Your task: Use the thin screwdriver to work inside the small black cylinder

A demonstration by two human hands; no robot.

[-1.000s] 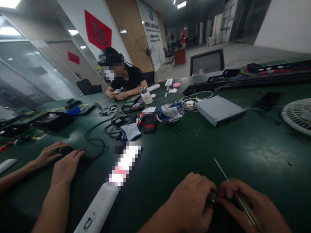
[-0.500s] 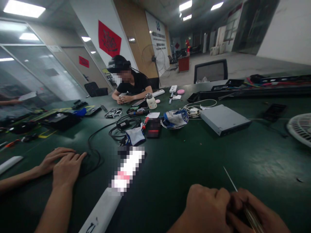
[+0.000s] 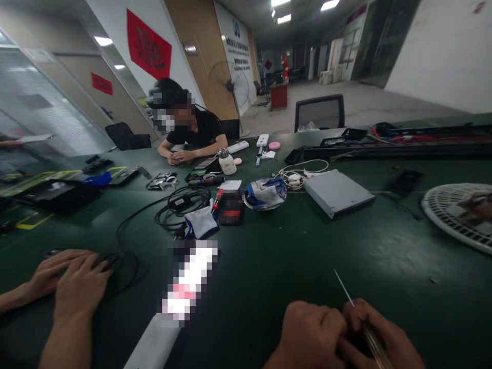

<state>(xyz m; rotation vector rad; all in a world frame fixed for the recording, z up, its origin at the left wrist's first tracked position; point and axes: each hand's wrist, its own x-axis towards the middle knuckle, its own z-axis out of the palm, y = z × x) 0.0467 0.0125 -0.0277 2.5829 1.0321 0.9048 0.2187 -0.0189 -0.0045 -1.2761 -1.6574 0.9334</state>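
Note:
At the lower right, my left hand [image 3: 311,333] is closed like a fist, pressed up beside my right hand. What its fingers pinch, if anything, is hidden. My right hand [image 3: 384,333] is wrapped round a bundle of thin sticks [image 3: 374,348], light tan in colour. One thin pale stick [image 3: 343,286] juts up and forward from between its fingers, above the green table [image 3: 261,287]. Their exact kind cannot be made out.
To my left lie another person's hands [image 3: 79,284] near a black cable [image 3: 130,266]. A bright blurred screen [image 3: 192,277] meets a white bar [image 3: 156,341]. Beyond are a cloth glove [image 3: 267,193], a grey drive box [image 3: 338,192] and a white basket [image 3: 442,215]. Another person [image 3: 192,128] sits opposite.
The view has turned slightly to the right, so the table's things appear shifted left. My hands stay together, and the sticks remain in my right hand.

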